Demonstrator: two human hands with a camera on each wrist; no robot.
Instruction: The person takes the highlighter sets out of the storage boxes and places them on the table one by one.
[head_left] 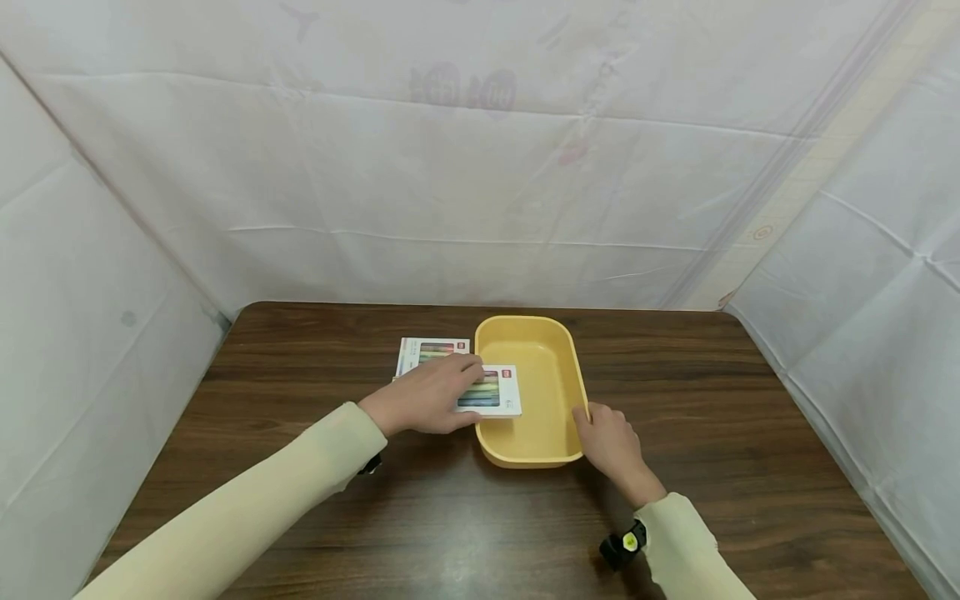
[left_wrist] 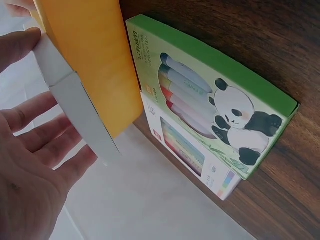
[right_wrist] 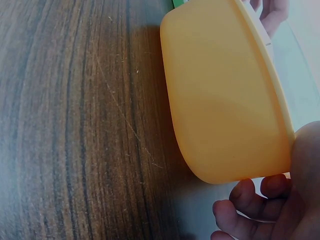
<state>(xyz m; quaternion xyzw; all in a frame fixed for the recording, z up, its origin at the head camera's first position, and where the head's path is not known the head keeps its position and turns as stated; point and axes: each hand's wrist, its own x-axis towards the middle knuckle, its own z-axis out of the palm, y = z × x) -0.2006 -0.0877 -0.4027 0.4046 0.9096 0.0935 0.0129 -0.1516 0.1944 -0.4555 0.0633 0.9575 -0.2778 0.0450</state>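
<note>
My left hand [head_left: 431,396] grips a flat white box of coloured pens [head_left: 508,398] with a clear window, thumb on one edge and fingers on another. The box extends over the left rim of a yellow plastic bin [head_left: 551,425]. At the bin's near right side, my right hand [head_left: 611,442] pinches the rim, thumb on top and fingers curled below. Left of the bin lie a second white pen box [head_left: 410,354] and a green highlighter box [left_wrist: 200,95] with a panda picture. In the head view, my left hand and the held box hide the green one.
The bin and boxes are on a dark wood-grain table [head_left: 315,500]. White sheeting [head_left: 450,192] hangs behind the table and along both sides. A black band with a small device [head_left: 626,543] sits on the right wrist.
</note>
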